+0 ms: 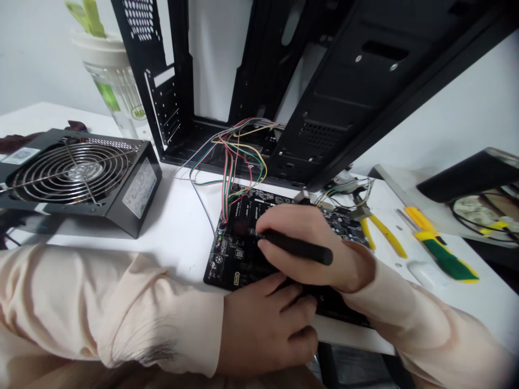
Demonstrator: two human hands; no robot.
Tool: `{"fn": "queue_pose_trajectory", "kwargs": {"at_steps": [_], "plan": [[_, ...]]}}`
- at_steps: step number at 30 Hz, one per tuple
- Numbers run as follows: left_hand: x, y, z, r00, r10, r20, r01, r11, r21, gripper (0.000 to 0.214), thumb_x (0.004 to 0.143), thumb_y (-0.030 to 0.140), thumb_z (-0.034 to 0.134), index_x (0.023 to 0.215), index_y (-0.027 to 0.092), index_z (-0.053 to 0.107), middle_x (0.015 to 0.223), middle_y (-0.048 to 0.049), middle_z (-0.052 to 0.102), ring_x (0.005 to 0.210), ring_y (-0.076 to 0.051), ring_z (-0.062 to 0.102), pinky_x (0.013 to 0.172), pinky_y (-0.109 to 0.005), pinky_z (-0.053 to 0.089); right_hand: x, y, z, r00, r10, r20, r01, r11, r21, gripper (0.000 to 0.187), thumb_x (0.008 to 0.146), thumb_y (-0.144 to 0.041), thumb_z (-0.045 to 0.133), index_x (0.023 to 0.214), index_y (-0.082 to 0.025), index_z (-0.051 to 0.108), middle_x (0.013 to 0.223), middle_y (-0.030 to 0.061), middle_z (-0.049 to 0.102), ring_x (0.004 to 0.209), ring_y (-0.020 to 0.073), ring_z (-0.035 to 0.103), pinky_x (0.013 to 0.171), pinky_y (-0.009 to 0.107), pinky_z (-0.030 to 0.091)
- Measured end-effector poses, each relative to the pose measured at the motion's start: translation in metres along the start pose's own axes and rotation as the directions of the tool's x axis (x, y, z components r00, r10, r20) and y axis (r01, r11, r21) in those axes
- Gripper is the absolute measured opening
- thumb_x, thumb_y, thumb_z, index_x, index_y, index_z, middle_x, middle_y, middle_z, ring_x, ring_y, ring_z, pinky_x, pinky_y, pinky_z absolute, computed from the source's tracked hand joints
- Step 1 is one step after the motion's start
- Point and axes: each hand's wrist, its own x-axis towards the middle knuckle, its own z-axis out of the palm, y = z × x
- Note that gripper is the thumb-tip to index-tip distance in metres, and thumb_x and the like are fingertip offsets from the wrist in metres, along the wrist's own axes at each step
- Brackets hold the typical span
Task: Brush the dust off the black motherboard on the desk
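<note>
A black motherboard (219, 270) lies flat near the table's front edge, with thin coloured wires (227, 194) running from its left side up to the case. My right hand (300, 237) is closed round the black handle of a small brush (300, 246). Its dark, soft-looking head, slightly blurred, is over the board's upper left part. At the board's near edge is my left hand (267, 324), its fingers bent and the upper ones resting on the board. Its thumb cannot be made out clearly. Both hands cover much of the board's middle.
Behind the board stands an open black computer case (211, 135). A power supply (81, 173) with a round fan grille sits at left, a lidded cup (117, 86) behind it. Yellow-handled pliers (385, 235), a green-yellow screwdriver (446, 256) and a white mouse-like object (427, 274) lie at right.
</note>
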Motion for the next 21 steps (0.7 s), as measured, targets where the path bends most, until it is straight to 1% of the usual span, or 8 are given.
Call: {"fn": "queue_pose_trajectory", "kwargs": {"at_steps": [3,4,7,9,11,15,19,21], "plan": [[0.000,-0.001,-0.001,1.000,-0.002,-0.004,0.002,1.000,0.007,0.019,0.092,0.025,0.047,0.104,0.021,0.062,0.120,-0.0082,0.064,0.102,-0.021,0.060,0.092,-0.037,0.041,0.001,0.000,0.001,0.985,-0.016,0.171,-0.021,0.978,0.209,0.012,0.080,-0.018,0.050,0.069,-0.015,0.052,0.056,-0.0038,0.051,0.051,0.0047,0.043,0.050,0.016,0.035],[0.000,-0.001,-0.001,1.000,0.000,-0.004,0.001,1.000,0.015,0.020,0.092,0.025,0.047,0.104,0.021,0.062,0.120,-0.0082,0.064,0.102,-0.021,0.060,0.093,-0.037,0.040,0.001,0.000,0.000,0.983,-0.006,0.184,-0.039,0.970,0.239,0.012,0.080,-0.018,0.050,0.069,-0.015,0.052,0.056,-0.0044,0.050,0.049,0.0041,0.042,0.048,0.016,0.034],[-0.002,0.001,-0.004,1.000,0.019,0.022,-0.020,0.996,0.086,0.024,0.094,0.027,0.045,0.109,0.027,0.063,0.128,-0.0033,0.061,0.102,-0.023,0.061,0.090,-0.040,0.041,0.001,-0.004,-0.001,0.995,0.009,0.100,-0.021,0.993,0.114,0.008,0.081,-0.015,0.049,0.074,-0.015,0.054,0.063,-0.0023,0.055,0.055,0.0056,0.047,0.053,0.016,0.038],[-0.003,0.004,-0.006,0.999,0.036,0.035,-0.041,0.989,0.139,0.030,0.094,0.027,0.044,0.117,0.035,0.060,0.138,0.0026,0.055,0.098,-0.021,0.061,0.082,-0.038,0.044,0.000,-0.008,0.000,0.990,-0.034,0.137,0.024,0.997,0.072,0.008,0.081,-0.016,0.047,0.075,-0.016,0.053,0.064,-0.0010,0.056,0.057,0.0072,0.047,0.055,0.019,0.039],[-0.004,0.007,-0.008,0.999,0.034,0.032,-0.038,0.985,0.168,0.035,0.093,0.024,0.043,0.122,0.038,0.057,0.138,0.0050,0.054,0.093,-0.018,0.061,0.077,-0.036,0.044,-0.002,-0.012,-0.001,0.975,-0.079,0.206,0.051,0.990,0.135,0.010,0.080,-0.018,0.046,0.072,-0.016,0.051,0.060,-0.0014,0.053,0.054,0.0077,0.045,0.053,0.019,0.038],[-0.006,0.012,-0.006,0.988,-0.038,0.153,0.003,0.975,0.223,0.038,0.095,0.028,0.040,0.128,0.041,0.053,0.139,0.0025,0.053,0.094,-0.018,0.060,0.089,-0.041,0.041,-0.002,-0.017,-0.004,0.995,-0.031,0.100,0.007,0.972,0.237,0.008,0.080,-0.014,0.047,0.073,-0.017,0.051,0.062,-0.0021,0.054,0.054,0.0063,0.046,0.052,0.017,0.038],[-0.008,0.013,-0.003,0.973,-0.034,0.228,-0.019,0.974,0.226,0.039,0.095,0.032,0.041,0.130,0.048,0.048,0.147,0.0063,0.044,0.106,-0.020,0.058,0.092,-0.043,0.039,-0.001,-0.009,-0.005,0.965,-0.085,0.246,0.025,0.971,0.239,0.010,0.080,-0.017,0.047,0.072,-0.016,0.053,0.062,-0.0015,0.056,0.054,0.0065,0.047,0.052,0.017,0.038],[-0.008,0.011,-0.003,0.972,-0.017,0.234,-0.037,0.973,0.226,0.039,0.095,0.032,0.042,0.130,0.048,0.048,0.148,0.0073,0.043,0.111,-0.023,0.057,0.095,-0.046,0.038,-0.002,-0.004,-0.003,0.970,-0.083,0.230,0.055,0.991,0.126,0.011,0.080,-0.017,0.047,0.072,-0.015,0.054,0.061,-0.0010,0.055,0.055,0.0071,0.047,0.053,0.019,0.037]]}}
